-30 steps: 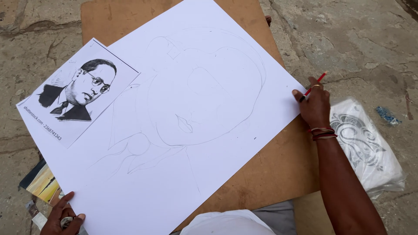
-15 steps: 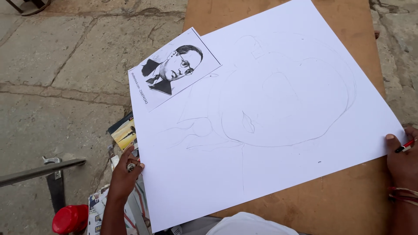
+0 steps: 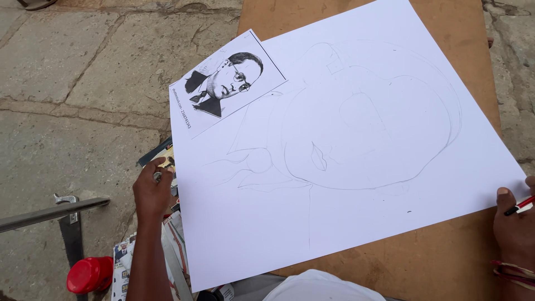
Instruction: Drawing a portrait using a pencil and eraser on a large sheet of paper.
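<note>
A large white sheet [image 3: 356, 212] with a faint pencil outline of a head lies on a brown wooden board [image 3: 446, 262]. A small black-and-white printed portrait [image 3: 225, 83] rests on the sheet's upper left corner. My left hand [image 3: 151, 192] is at the sheet's left edge, fingers closed on a small object that I cannot make out. My right hand [image 3: 515, 223] rests on the board at the sheet's right corner, gripping a red and black pencil [image 3: 519, 205].
Stone paving [image 3: 72, 111] surrounds the board. Printed papers and booklets [image 3: 167, 245] lie under the left edge. A red cap [image 3: 89, 274] and a grey metal bar [image 3: 53, 212] sit at lower left. White cloth [image 3: 320, 287] shows at the bottom.
The view swung left then steadied. My left hand rose from the sheet's bottom corner to its left edge. My right hand now sits at the frame's right edge.
</note>
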